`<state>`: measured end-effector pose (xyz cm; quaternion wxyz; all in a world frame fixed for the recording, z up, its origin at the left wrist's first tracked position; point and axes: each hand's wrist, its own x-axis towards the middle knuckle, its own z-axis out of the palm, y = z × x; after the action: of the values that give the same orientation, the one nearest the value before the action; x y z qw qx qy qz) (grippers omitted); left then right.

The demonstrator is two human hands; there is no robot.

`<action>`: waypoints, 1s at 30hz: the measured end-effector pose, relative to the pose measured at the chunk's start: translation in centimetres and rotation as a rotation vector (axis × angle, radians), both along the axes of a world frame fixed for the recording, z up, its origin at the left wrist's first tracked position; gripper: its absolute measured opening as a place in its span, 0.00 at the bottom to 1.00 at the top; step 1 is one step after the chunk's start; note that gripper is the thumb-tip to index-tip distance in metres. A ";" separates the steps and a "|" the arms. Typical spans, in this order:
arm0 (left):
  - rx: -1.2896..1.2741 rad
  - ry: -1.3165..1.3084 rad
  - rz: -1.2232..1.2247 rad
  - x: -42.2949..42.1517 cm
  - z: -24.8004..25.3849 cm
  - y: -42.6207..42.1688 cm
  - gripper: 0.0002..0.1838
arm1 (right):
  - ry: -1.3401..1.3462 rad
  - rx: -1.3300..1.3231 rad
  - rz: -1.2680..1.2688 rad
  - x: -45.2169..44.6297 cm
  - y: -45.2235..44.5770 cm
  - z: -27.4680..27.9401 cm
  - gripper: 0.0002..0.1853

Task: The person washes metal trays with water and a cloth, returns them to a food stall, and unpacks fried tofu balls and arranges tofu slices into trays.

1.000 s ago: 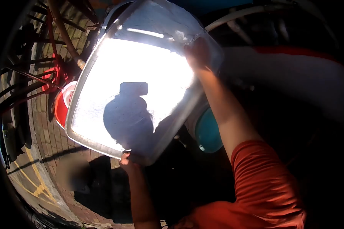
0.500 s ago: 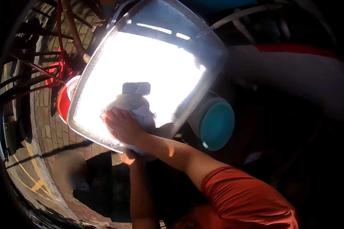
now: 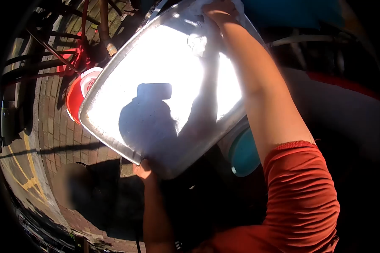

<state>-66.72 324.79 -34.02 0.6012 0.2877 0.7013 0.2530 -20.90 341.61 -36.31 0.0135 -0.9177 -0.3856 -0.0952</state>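
Observation:
A large, rectangular metal tray [image 3: 114, 143] with a raised rim lies tilted across the view, its inside mostly lost in glare. My left hand [image 3: 143, 170] is closed on the tray's near lower corner, thumb at the rim. At the tray's far end, my right hand [image 3: 221, 9] presses a pale, crumpled cloth [image 3: 196, 12] against the inner surface, its fingers bent and partly cut off by the frame edge. Shadows of a head and my right arm fall on the tray.
Left of the tray are a red basin [image 3: 74, 101] and a white-and-pink container [image 3: 88, 80]. A teal round container [image 3: 245, 154] stands below its right side. Dark poles [image 3: 50, 50] and a red object [image 3: 82, 52] are at the upper left, over brick paving [image 3: 52, 126].
My right hand went from the tray's far right part to its near part, then back up to the far end. The tray has shifted slightly right in view. My left hand keeps its hold.

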 end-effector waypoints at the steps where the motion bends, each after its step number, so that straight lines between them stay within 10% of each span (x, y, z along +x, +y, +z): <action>1: -0.006 0.008 0.009 0.1 -0.1 0.0 0.23 | -0.028 0.004 -0.020 -0.2 1.0 1.1 0.24; 3: 0.001 0.014 0.019 -0.1 -0.6 -0.2 0.24 | -0.140 -0.420 0.191 -3.6 1.4 7.2 0.19; 9: 0.158 -0.012 -0.103 -0.7 -0.9 -0.6 0.22 | 0.312 -0.092 0.080 -7.2 -0.3 0.8 0.28; 15: 0.229 -0.002 -0.185 -0.2 0.1 0.1 0.12 | 0.411 0.135 0.540 -20.1 -2.6 0.3 0.25; 21: 1.039 0.553 -0.987 -2.8 -1.3 0.9 0.11 | 0.835 0.031 0.888 -30.8 -5.7 1.7 0.23; 24: 0.058 0.007 -0.072 -1.5 0.0 0.3 0.09 | 0.854 -0.274 1.020 -31.4 -9.0 3.3 0.19; 30: 0.003 -0.177 0.026 -5.7 -7.1 -0.5 0.09 | 0.568 -0.344 1.059 -20.4 -17.1 3.1 0.20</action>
<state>-72.46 324.28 -41.07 0.6570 0.2561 0.6488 0.2861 -41.30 324.51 -33.20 0.0128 -0.5804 -0.7794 0.2356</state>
